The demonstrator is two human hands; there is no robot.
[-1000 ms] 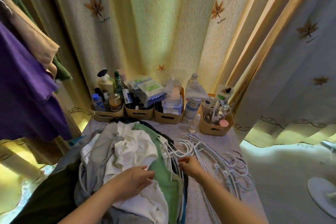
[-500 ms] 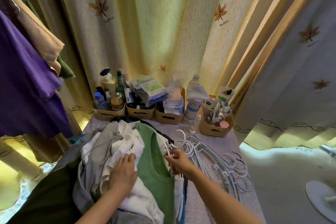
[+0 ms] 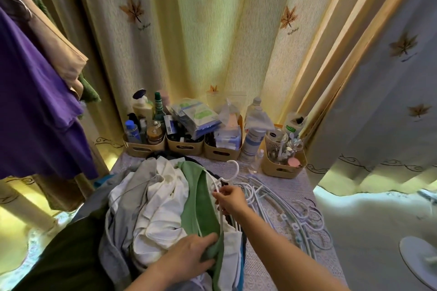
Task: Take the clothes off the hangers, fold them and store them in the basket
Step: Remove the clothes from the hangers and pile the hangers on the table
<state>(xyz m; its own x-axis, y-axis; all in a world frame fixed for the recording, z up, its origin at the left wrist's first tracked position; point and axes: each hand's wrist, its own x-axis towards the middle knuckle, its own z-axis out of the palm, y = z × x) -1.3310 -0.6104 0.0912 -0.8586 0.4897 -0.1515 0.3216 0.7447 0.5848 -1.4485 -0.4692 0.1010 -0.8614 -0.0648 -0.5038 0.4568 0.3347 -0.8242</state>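
Note:
A heap of clothes lies on the lace-covered table (image 3: 267, 264): a green shirt (image 3: 199, 205) on top, white garments (image 3: 163, 205) and a grey one (image 3: 118, 238) beside it. My right hand (image 3: 230, 198) pinches the neck of a white hanger (image 3: 233, 168) that sits inside the green shirt, its hook raised. My left hand (image 3: 189, 260) grips the green shirt's lower part. No storage basket for the clothes can be made out.
A pile of bare white hangers (image 3: 283, 205) lies right of the heap. Small tan bins (image 3: 184, 145) full of bottles and packets line the table's back edge. Purple and tan garments (image 3: 35, 101) hang at left. Curtains (image 3: 212, 42) close off the back; a fan base (image 3: 418, 260) stands at right.
My left hand slid down from the white garments to grip the green shirt's lower part. My right hand lifted the hanger's hook up out of the shirt's neck.

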